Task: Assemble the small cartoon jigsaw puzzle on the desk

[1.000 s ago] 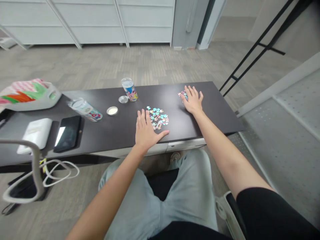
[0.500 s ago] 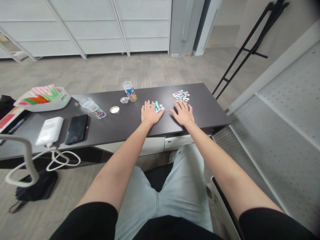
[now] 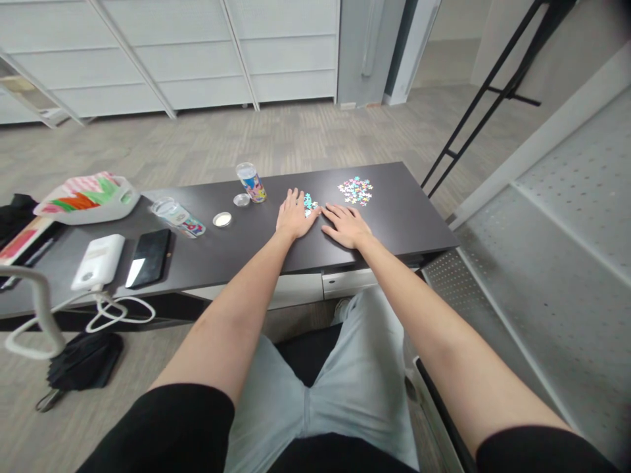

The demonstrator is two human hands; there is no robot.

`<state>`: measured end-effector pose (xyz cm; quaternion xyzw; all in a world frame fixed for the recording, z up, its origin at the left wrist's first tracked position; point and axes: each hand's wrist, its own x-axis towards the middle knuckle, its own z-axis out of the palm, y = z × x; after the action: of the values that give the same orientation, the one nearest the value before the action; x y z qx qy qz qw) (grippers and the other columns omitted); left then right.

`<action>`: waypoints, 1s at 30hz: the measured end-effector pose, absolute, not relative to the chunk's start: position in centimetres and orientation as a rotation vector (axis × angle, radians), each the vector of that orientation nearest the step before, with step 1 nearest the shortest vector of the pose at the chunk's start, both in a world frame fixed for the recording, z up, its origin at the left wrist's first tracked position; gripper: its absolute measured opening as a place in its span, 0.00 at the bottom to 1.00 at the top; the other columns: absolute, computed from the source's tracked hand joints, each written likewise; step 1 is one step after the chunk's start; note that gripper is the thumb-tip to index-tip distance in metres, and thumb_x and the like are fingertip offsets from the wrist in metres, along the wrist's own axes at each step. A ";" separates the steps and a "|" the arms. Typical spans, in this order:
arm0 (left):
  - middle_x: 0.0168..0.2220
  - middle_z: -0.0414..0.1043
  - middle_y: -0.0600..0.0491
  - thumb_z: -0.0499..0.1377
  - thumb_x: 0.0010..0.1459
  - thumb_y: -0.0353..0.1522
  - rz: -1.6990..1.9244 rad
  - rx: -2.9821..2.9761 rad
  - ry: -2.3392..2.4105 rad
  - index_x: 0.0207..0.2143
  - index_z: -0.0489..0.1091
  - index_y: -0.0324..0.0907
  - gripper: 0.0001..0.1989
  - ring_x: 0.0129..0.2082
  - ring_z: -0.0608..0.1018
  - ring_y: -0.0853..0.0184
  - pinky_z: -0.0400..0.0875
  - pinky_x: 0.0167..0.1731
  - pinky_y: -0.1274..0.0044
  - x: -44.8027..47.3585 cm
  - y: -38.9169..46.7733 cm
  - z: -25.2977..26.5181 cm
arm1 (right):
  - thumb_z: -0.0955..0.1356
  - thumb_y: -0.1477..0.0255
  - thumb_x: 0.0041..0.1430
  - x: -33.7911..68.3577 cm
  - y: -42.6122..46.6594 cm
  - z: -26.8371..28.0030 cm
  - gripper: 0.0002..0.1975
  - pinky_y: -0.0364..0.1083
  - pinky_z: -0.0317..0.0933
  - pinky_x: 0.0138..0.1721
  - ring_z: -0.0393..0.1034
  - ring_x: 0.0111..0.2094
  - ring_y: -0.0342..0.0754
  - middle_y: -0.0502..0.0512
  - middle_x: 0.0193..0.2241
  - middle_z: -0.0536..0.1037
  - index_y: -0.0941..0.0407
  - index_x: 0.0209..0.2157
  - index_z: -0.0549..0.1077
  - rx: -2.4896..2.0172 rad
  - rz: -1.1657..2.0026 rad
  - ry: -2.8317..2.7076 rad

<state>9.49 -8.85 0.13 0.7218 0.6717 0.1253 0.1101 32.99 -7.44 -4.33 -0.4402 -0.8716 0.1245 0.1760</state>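
Turquoise puzzle pieces [image 3: 308, 202] lie partly hidden by the left grip [image 3: 292, 217].

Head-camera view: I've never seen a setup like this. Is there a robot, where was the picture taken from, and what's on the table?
There is no robot here. A camera on a person's head looks forward and down, so you see their own bare arms reaching out.

The left hand lies spread beside a small pile of jigsaw pieces, partly hiding it. The right hand is flat, its fingertips close to the left thumb; whether they touch is hard to tell. Neither hand appears to grip anything.

On the dark table, a second pile of jigsaw pieces lies farther out. Toward the left are two clear canisters with colourful labels, two round lids, a black touchscreen device and a white tray.
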 end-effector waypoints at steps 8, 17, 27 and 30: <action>0.97 0.52 0.39 0.51 0.89 0.38 0.395 2.154 1.832 0.91 0.61 0.31 0.36 0.99 0.48 0.48 0.50 0.95 0.51 7.0 -7.7 -0.4 | 0.70 0.45 0.82 32.3 -7.4 -3.2 0.36 0.79 0.62 0.92 0.68 0.91 0.69 0.43 0.87 0.76 0.28 0.85 0.80 -1.315 0.393 -2.443; 0.95 0.59 0.45 0.56 0.92 0.41 0.487 2.168 1.720 0.90 0.65 0.39 0.33 0.96 0.56 0.55 0.53 0.93 0.55 1.6 -10.3 -0.9 | 0.68 0.45 0.85 32.2 -8.4 -2.5 0.40 0.71 0.55 0.95 0.63 0.92 0.69 0.56 0.91 0.70 0.44 0.89 0.77 -1.488 0.417 -2.410; 0.94 0.62 0.40 0.51 0.87 0.36 0.540 2.119 1.803 0.89 0.70 0.40 0.34 0.95 0.61 0.50 0.58 0.93 0.51 1.3 -9.5 -1.6 | 0.70 0.50 0.82 32.2 -8.3 -2.8 0.44 0.77 0.57 0.94 0.64 0.91 0.76 0.69 0.90 0.72 0.56 0.89 0.75 -1.500 0.419 -2.361; 0.93 0.64 0.39 0.56 0.86 0.42 0.552 2.132 1.796 0.88 0.72 0.44 0.35 0.95 0.63 0.48 0.59 0.92 0.48 1.4 -9.6 -1.6 | 0.70 0.48 0.82 32.4 -8.4 -2.8 0.45 0.77 0.57 0.93 0.66 0.91 0.77 0.69 0.90 0.72 0.53 0.90 0.74 -1.448 0.409 -2.400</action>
<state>1.35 -9.59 -1.61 0.7419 0.6248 0.1920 0.1495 32.41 -8.42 -2.79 -0.5052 -0.8371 0.1427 0.1540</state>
